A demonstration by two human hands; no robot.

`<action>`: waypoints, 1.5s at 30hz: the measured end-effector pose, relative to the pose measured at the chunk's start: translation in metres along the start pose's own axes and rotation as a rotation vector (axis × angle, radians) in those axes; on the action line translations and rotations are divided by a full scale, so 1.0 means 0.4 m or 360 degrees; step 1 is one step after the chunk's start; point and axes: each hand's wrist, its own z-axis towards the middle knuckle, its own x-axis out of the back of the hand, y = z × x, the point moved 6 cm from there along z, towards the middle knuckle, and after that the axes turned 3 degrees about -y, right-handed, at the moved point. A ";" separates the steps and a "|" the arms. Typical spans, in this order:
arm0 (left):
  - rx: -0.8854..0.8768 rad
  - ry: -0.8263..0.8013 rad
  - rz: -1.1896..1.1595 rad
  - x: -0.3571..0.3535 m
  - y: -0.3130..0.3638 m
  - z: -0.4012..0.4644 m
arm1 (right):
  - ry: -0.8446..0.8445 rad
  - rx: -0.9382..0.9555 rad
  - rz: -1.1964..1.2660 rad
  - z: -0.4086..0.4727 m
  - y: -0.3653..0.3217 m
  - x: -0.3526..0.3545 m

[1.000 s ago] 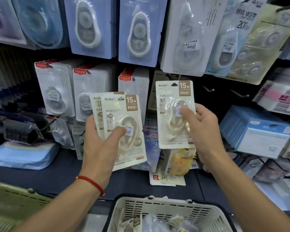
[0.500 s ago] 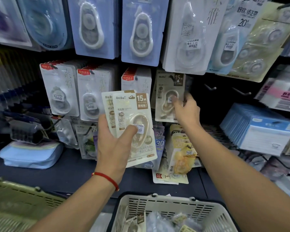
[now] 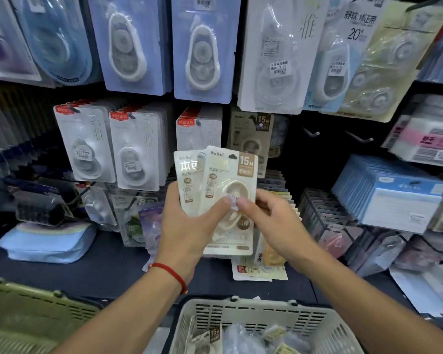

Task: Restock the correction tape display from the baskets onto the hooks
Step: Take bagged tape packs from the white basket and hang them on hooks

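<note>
We see the left hand (image 3: 187, 226) gripping a fanned pair of cream correction tape packs (image 3: 225, 200), thumb curled across the clear, rounded blister of the front pack. The packs are flat glossy cards with a brown "15M" corner panel and an oval tape case under the plastic. The right hand (image 3: 269, 221) pinches the front pack at its right edge, thumb tip beside the left thumb on a small white price sticker. A matching pack (image 3: 253, 139) hangs on a hook of the dark display behind; its print is dim and possibly blurred. Two bare metal hooks (image 3: 312, 134) jut to its right. Below, a white slotted plastic basket (image 3: 253, 312) holds more packs, and an olive basket (image 3: 36, 310) sits at left.
</note>
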 end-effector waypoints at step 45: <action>-0.0202 -0.0312 0.0197 -0.071 0.028 -0.002 | 0.0318 0.0000 0.0048 0.048 -0.063 0.034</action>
